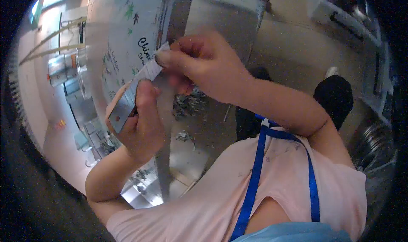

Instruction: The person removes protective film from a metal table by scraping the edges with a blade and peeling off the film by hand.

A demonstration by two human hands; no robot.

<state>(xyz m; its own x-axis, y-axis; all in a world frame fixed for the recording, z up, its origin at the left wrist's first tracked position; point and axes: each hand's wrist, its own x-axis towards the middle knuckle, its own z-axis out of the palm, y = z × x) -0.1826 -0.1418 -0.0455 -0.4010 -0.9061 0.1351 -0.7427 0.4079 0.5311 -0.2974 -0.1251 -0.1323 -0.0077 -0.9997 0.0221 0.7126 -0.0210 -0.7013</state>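
My left hand (146, 123) is closed around a flat grey metal strip (123, 108) with a small round hole near its lower end. The thumb presses along the strip's face. A whitish, faintly lined stretch (149, 71) continues along its upper part; I cannot tell whether this is film, paper or the metal's own surface. At the upper end, my right hand (208, 63) pinches this whitish part between thumb and forefinger. Its other fingers are curled and partly blurred. Both hands are in front of a white printed sheet (127, 33) with dark lettering and leaf shapes.
Beneath the hands lies a heap of small metal pieces (190, 106). A pale machine or cabinet (327, 8) stands at upper right. Coiled, shiny material (372, 144) is at the right edge. A blue lanyard (256, 169) hangs over my pink shirt.
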